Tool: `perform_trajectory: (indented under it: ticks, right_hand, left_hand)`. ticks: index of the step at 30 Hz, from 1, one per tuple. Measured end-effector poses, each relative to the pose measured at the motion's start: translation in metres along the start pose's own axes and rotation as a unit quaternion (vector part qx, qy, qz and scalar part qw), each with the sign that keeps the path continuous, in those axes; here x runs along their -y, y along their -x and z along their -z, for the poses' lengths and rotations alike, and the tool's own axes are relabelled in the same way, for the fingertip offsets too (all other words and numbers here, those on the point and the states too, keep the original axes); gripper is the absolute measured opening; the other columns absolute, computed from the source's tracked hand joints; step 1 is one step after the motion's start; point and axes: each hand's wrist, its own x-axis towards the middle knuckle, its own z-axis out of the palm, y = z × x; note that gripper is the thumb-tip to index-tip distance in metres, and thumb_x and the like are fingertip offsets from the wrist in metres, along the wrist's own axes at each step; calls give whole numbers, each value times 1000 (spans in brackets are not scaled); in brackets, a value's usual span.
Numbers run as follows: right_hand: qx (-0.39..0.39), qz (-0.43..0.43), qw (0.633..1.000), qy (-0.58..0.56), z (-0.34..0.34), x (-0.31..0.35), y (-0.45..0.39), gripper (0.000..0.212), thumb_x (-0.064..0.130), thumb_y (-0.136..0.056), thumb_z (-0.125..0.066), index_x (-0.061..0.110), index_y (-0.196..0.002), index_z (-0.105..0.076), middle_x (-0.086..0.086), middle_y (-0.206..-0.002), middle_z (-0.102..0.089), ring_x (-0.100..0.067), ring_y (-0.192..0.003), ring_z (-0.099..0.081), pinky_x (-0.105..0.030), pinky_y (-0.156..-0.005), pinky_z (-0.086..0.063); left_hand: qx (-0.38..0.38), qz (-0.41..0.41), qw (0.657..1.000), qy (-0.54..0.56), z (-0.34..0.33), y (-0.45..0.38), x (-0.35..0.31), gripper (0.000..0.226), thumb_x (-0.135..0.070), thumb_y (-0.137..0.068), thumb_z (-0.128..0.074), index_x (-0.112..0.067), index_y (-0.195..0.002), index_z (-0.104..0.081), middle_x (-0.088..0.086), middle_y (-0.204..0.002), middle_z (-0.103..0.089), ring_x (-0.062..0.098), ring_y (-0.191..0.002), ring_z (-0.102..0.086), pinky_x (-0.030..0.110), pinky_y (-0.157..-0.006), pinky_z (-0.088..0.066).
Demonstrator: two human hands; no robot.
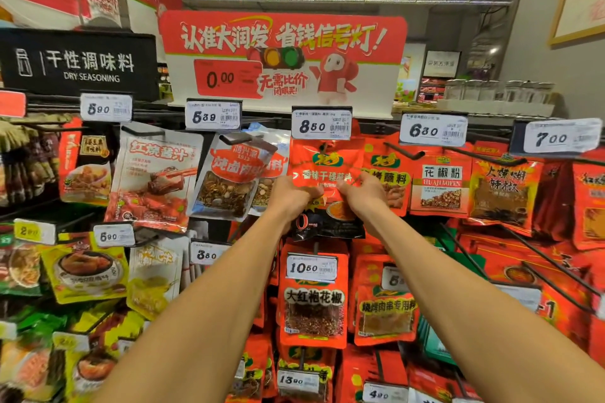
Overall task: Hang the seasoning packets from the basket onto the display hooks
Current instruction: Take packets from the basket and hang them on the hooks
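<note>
A red seasoning packet [322,170] with a black lower part is held up against the top row of the display, just under the 8.50 price tag [321,125]. My left hand [291,195] grips its left side and my right hand [361,191] grips its right side, both at mid-height. The packet's top edge reaches the tag, and the hook behind the tag is hidden. The basket is out of view.
Neighbouring hooks carry more packets: a grey stew-spice packet [229,180] to the left, a red dipping-spice packet [391,173] and a pepper powder packet [440,186] to the right. Bare black hooks [556,278] stick out at lower right. A red promotional sign [283,59] stands above.
</note>
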Motion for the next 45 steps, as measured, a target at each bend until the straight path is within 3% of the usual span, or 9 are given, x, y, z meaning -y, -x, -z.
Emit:
perform_trajectory:
  ticks: [6,9,13,17,25,30,33,39,45]
  right_hand:
    - [29,-11,998,-63,32,-9,28,11,24,-90,-69,16,-82,-70,-7,-79,-73,-34,-81,-73,-53,-80,-60]
    - [34,-5,995,-98,62,-7,50,15,16,-95,-63,17,-82,-69,-6,-79,-73,-28,-80,-73,-42,-67,-61]
    - [66,13,985,-159,113,-12,92,18,10,-98,-59,11,-81,-65,-7,-68,-70,-19,-53,-66,-26,-45,-50]
    - [122,1,972,-200,153,-54,145,22,1,-95,-58,6,-74,-63,-6,-58,-65,-18,-45,-61,-22,-41,-46]
    - [192,-181,953,-150,191,-243,240,28,-7,-95,-52,5,-72,-63,-5,-53,-63,-17,-40,-58,-22,-41,-47]
    - [205,-340,913,-96,199,-377,314,23,-3,-98,-53,5,-78,-62,-12,-60,-59,-22,-46,-54,-21,-40,-46]
    - [205,-425,881,-41,193,-468,366,30,-4,-99,-50,7,-72,-60,-11,-59,-61,-19,-43,-58,-21,-41,-48]
    - [197,-545,812,69,177,-651,477,15,14,-89,-67,15,-73,-70,-24,-84,-70,-40,-80,-67,-61,-89,-55]
    - [285,-544,762,207,132,-809,571,21,25,-84,-59,21,-66,-70,-16,-84,-74,-39,-86,-69,-55,-87,-56]
  left_hand:
    - [-58,2,997,-53,17,26,-2,28,-15,-74,-87,-15,-99,-74,3,-97,-77,22,-92,-73,44,-91,-58]
    - [-77,9,989,-127,37,45,-6,28,-29,-81,-82,-18,-105,-71,-1,-104,-73,20,-100,-68,40,-92,-54]
    - [-128,-7,981,-143,50,88,-7,3,-24,-90,-71,-23,-89,-72,2,-96,-74,15,-85,-67,24,-64,-50]
    - [-70,25,995,-69,18,154,10,13,-19,-96,-64,-18,-85,-70,3,-78,-77,16,-65,-71,23,-54,-51]
    - [-29,219,975,9,-94,284,133,17,-14,-99,-59,-16,-84,-68,2,-73,-74,9,-55,-66,21,-54,-51]
    - [-39,392,919,5,-141,360,246,13,-11,-100,-56,-12,-92,-66,8,-78,-70,20,-64,-65,25,-59,-53]
    - [-42,481,876,-2,-160,405,322,13,-11,-99,-54,-15,-92,-64,5,-78,-65,17,-64,-58,19,-48,-48]
    - [-61,600,797,-21,-180,494,478,22,-1,-92,-57,-14,-78,-67,-3,-56,-69,11,-48,-64,20,-47,-51]
    - [-32,676,734,-54,-187,567,637,11,-17,-92,-62,-13,-100,-68,5,-82,-71,22,-73,-67,31,-70,-52]
